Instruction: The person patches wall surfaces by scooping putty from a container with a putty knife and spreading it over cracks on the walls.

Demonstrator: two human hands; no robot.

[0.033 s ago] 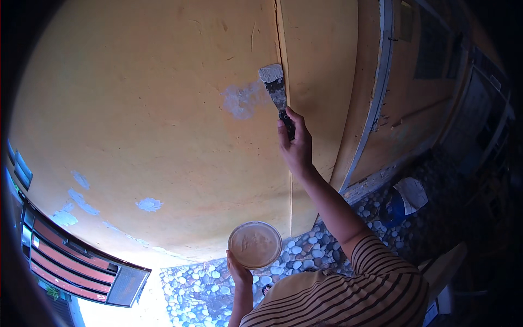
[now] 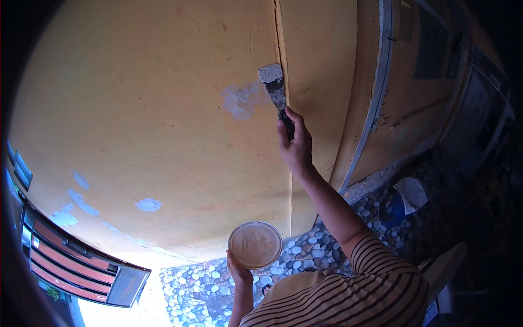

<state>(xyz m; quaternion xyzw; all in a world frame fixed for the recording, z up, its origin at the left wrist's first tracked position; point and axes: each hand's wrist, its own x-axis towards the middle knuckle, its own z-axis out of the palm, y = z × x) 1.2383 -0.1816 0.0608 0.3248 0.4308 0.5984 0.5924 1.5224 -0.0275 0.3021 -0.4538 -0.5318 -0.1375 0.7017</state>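
Observation:
I grip the black handle of a putty knife (image 2: 273,82) in my right hand (image 2: 294,144), its wide blade coated with pale filler and held at the yellow wall (image 2: 169,120), beside a long vertical crack (image 2: 279,38). A whitish smeared patch (image 2: 239,101) lies just left of the blade. Lower down, my left hand (image 2: 239,270) is closed on a round tub (image 2: 255,242) of smooth beige paste, held level below the knife. More pale patches (image 2: 149,204) mark the lower left of the wall.
A red-slatted gate (image 2: 71,261) stands at the lower left. The pebble-patterned floor (image 2: 196,289) runs along the wall's foot, with a blue container (image 2: 392,212) under a pale sheet (image 2: 411,193) at the right. A pale trim strip (image 2: 381,82) and a doorway (image 2: 468,120) are farther right.

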